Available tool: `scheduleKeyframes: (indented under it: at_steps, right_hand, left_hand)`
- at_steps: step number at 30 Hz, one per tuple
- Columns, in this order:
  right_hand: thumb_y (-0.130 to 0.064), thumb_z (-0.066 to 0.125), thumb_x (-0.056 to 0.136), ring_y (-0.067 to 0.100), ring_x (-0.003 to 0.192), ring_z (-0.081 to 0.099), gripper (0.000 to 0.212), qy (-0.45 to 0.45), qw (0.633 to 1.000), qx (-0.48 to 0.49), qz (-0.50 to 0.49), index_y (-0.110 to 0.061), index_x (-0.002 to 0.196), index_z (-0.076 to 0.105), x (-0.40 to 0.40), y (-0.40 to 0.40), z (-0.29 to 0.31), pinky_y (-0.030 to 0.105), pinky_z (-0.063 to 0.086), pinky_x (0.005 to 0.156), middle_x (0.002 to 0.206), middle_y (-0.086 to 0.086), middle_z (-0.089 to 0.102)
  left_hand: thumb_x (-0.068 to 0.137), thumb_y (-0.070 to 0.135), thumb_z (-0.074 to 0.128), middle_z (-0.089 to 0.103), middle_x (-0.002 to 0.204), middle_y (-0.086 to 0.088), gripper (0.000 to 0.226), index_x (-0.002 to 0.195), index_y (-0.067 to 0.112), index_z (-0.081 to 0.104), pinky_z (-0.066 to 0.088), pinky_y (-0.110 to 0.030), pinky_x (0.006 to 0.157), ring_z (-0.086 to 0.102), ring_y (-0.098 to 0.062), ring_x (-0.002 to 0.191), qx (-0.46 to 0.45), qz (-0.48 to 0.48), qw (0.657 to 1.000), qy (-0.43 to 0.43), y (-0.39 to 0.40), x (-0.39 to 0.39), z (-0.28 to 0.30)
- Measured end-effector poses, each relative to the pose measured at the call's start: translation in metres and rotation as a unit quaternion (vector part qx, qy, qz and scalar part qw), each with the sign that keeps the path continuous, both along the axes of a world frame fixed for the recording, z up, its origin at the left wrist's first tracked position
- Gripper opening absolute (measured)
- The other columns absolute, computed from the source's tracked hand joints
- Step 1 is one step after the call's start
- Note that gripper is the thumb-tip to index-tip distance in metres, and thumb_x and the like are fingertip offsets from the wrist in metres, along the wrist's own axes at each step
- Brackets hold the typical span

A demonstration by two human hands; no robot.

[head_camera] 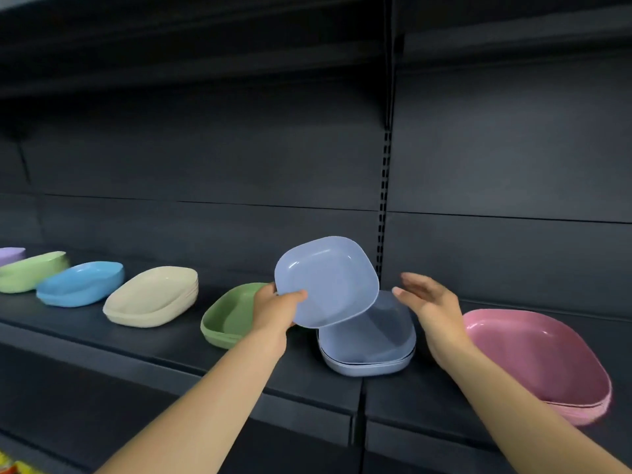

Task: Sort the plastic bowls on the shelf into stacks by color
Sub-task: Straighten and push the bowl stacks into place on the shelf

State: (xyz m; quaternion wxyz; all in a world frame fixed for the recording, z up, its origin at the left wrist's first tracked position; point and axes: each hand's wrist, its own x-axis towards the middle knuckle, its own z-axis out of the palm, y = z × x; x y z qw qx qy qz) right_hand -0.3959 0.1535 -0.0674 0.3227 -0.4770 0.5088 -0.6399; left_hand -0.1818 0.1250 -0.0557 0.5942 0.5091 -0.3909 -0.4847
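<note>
While left hand (273,307) is pinching periwinkle bowl (326,280) tilted above matching stack (367,340) on shelf (178,354), right hand (432,307) is hovering open-fingered; next, probably, lowering level to nest

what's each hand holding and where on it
The left hand pinches the lifted periwinkle bowl by its lower-left rim. The right hand is open, holding nothing.
</note>
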Motion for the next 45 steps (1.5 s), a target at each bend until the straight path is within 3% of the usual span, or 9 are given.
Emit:
scheduleKeyframes:
  at_steps: [3,6,9,14,17,23,29,35,45]
  right_hand:
    - [-0.026,0.066,0.086,-0.003,0.113,0.056,0.033,-0.023,0.998,-0.044,0.042,-0.025,0.119,0.064,0.004,0.012,0.0,0.024,0.041,0.1,0.121,-0.014,0.063]
    - [-0.049,0.068,0.072,0.005,0.122,0.053,0.05,-0.041,0.995,-0.051,0.077,-0.035,0.119,0.063,0.004,0.014,-0.007,0.035,0.037,0.108,0.125,-0.017,0.062]
    - [-0.048,0.063,0.075,0.004,0.122,0.053,0.049,-0.034,0.994,-0.045,0.09,-0.038,0.123,0.059,0.006,0.012,-0.014,0.035,0.038,0.108,0.126,-0.019,0.061]
    - [-0.029,0.055,0.093,-0.01,0.122,0.046,0.038,0.034,0.996,-0.037,0.078,-0.035,0.131,0.052,0.012,0.006,-0.023,0.017,0.037,0.098,0.132,-0.024,0.053]
    - [-0.03,0.054,0.093,-0.013,0.118,0.047,0.04,0.034,0.996,-0.028,0.074,-0.036,0.132,0.05,0.01,0.005,-0.026,0.012,0.04,0.089,0.131,-0.025,0.053]
    - [-0.033,0.052,0.095,-0.035,0.093,0.043,0.044,0.057,0.996,0.025,0.071,-0.038,0.137,0.039,0.012,0.001,-0.027,-0.006,0.037,0.073,0.119,-0.038,0.044]
    - [-0.041,0.049,0.095,-0.007,0.124,0.029,0.059,0.094,0.99,0.088,0.061,-0.03,0.148,0.027,0.012,-0.003,-0.031,0.016,0.022,0.101,0.149,-0.019,0.029]
    - [-0.04,0.051,0.094,-0.004,0.131,0.026,0.059,0.114,0.987,0.099,0.058,-0.029,0.148,0.029,0.011,-0.007,-0.036,0.018,0.02,0.106,0.153,-0.016,0.025]
    - [-0.033,0.054,0.094,0.007,0.135,0.032,0.053,0.146,0.98,0.127,0.038,-0.028,0.144,0.036,0.007,-0.015,-0.038,0.021,0.024,0.105,0.15,-0.009,0.034]
  left_hand:
    - [0.084,0.0,0.062,0.065,0.095,0.002,0.026,0.103,0.017,0.057,0.048,-0.028,0.069,0.061,-0.017,0.086,-0.034,-0.033,0.999,-0.026,0.001,-0.012,-0.004]
    - [0.082,-0.003,0.061,0.064,0.097,0.007,0.036,0.107,0.023,0.057,0.045,-0.022,0.063,0.059,-0.007,0.084,-0.073,-0.073,0.991,-0.085,0.001,-0.026,-0.012]
    - [0.081,-0.002,0.056,0.063,0.101,0.014,0.047,0.113,0.033,0.054,0.045,-0.019,0.065,0.059,-0.003,0.089,-0.098,-0.078,0.981,-0.149,0.001,-0.039,-0.025]
    - [0.08,0.006,0.051,0.061,0.094,0.012,0.04,0.109,0.034,0.052,0.044,-0.021,0.063,0.057,-0.007,0.085,-0.126,-0.03,0.966,-0.226,0.001,-0.049,-0.036]
    - [0.077,0.009,0.057,0.06,0.101,0.001,0.034,0.108,0.023,0.058,0.05,-0.034,0.077,0.056,-0.021,0.096,-0.113,-0.022,0.964,-0.24,-0.006,-0.049,-0.04]
    - [0.082,0.002,0.059,0.061,0.106,0.008,0.035,0.105,0.028,0.059,0.043,-0.017,0.068,0.058,-0.005,0.093,-0.1,-0.075,0.984,-0.129,-0.009,-0.042,-0.043]
    - [0.09,0.009,0.057,0.042,0.132,0.013,0.062,0.145,0.024,0.032,0.03,-0.021,0.09,0.04,-0.005,0.112,-0.03,-0.153,0.983,-0.1,-0.012,-0.041,-0.044]
    - [0.091,0.008,0.055,0.032,0.15,0.01,0.068,0.149,0.024,0.024,0.028,-0.021,0.094,0.034,-0.01,0.134,-0.034,-0.169,0.975,-0.139,-0.013,-0.04,-0.046]
    - [0.091,0.016,0.056,0.046,0.125,0.006,0.045,0.133,0.025,0.043,0.034,-0.019,0.081,0.047,-0.007,0.1,-0.034,-0.166,0.961,-0.218,-0.01,-0.038,-0.041]
